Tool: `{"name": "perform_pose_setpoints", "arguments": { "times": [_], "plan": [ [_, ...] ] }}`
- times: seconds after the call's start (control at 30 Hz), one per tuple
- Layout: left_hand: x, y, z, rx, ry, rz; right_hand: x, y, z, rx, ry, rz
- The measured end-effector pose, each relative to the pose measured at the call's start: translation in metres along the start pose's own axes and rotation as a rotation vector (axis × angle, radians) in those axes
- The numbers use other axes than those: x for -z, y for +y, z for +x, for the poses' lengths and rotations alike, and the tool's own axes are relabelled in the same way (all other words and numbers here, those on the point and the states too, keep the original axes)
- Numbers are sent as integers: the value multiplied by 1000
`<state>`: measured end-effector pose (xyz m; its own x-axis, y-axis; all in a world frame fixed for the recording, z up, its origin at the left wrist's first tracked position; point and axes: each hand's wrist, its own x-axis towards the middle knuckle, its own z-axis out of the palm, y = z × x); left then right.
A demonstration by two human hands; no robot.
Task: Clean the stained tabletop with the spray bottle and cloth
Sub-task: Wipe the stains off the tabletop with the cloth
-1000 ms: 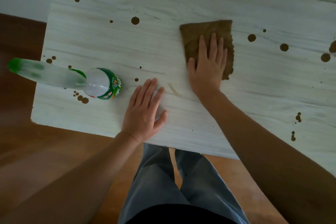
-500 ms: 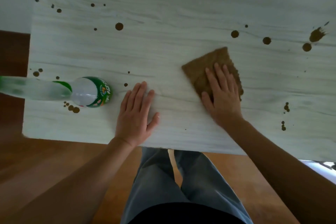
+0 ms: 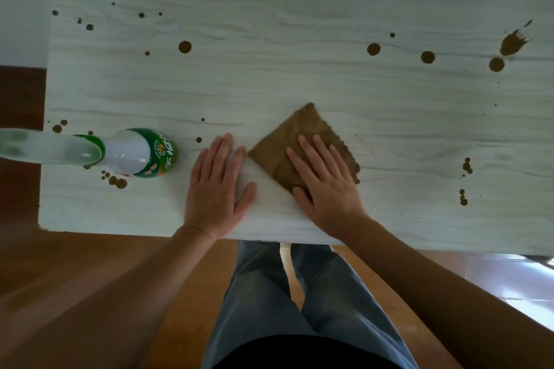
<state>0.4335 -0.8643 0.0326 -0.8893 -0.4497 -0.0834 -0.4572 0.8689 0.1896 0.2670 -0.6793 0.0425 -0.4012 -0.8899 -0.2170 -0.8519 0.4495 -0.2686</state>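
head view: the brown cloth (image 3: pixel 302 144) lies near the tabletop's (image 3: pixel 299 75) front edge, pinned flat under the right hand (image 3: pixel 326 180), fingers spread, gripping nothing. the left hand (image 3: pixel 217 186) rests open beside the spray bottle (image 3: pixel 132 151). a leftward sweep could knock the bottle over.

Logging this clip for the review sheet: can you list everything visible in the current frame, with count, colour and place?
Whitewashed wood-grain tabletop: one, pale grey-white, fills the upper frame.
Brown liquid stains: many, dark brown, scattered at the left, far and right parts; largest splat far right.
White plastic spray bottle with green label: one, standing at left.
Brown folded cloth: one, centre, near the front edge.
Wooden floor: reddish brown, below the table.
Grey trousers: bottom centre.
Left hand: flat on the tabletop, beside the cloth.
Right hand: flat, pressing the cloth.
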Motion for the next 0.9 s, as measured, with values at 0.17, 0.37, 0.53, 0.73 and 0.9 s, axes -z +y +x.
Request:
{"name": "perform_pose_setpoints", "arguments": {
  "times": [0.17,0.37,0.53,0.73,0.9],
  "plan": [
    [2,0,1,-8,-11,-34,19,64,-8,-171,44,8],
    [16,35,40,33,23,-131,43,91,67,-460,144,72],
    [18,43,94,93,79,-175,33,51,91,-383,177,42],
    [13,22,87,-37,53,-67,11,39,-1,25,11,-14],
    [4,16,71,-81,25,-29,21,97,-29,-103,37,16]
  ]
}}
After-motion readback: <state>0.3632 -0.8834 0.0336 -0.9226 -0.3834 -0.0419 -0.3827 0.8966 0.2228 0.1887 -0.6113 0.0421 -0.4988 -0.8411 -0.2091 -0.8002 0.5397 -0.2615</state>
